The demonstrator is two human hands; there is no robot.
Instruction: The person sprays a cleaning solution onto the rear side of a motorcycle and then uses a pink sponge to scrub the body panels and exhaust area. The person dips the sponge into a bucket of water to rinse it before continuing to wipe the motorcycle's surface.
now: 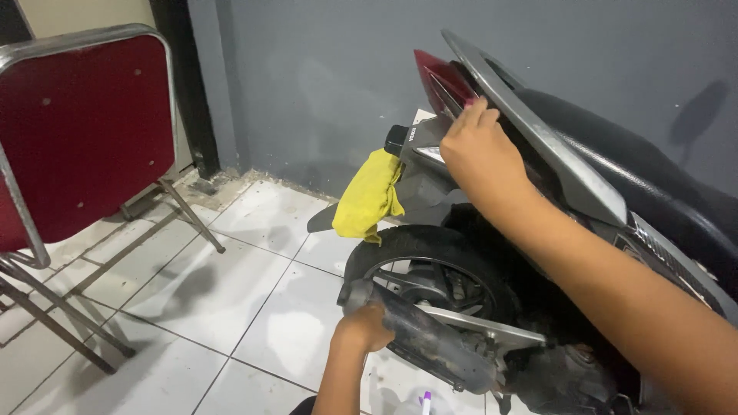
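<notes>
A motorcycle's rear end fills the right side, with a red tail lamp [440, 81], a grey grab rail [538, 131] and a black seat [638, 169]. My right hand [480, 150] reaches up to the tail lamp's lower edge. Its fingers are curled around a small pink thing [470, 101], most of it hidden. My left hand [365, 327] grips the rear tip of the dirty exhaust muffler [430, 342] beside the rear wheel [430, 269]. A yellow cloth [369, 196] hangs over the rear fender, left of my right hand.
A red metal-framed chair [77, 131] stands at the left on the white tiled floor [231, 292]. A grey wall [323, 84] runs behind the motorcycle. A clear spray bottle with a purple nozzle [425, 400] sits at the bottom edge below the muffler.
</notes>
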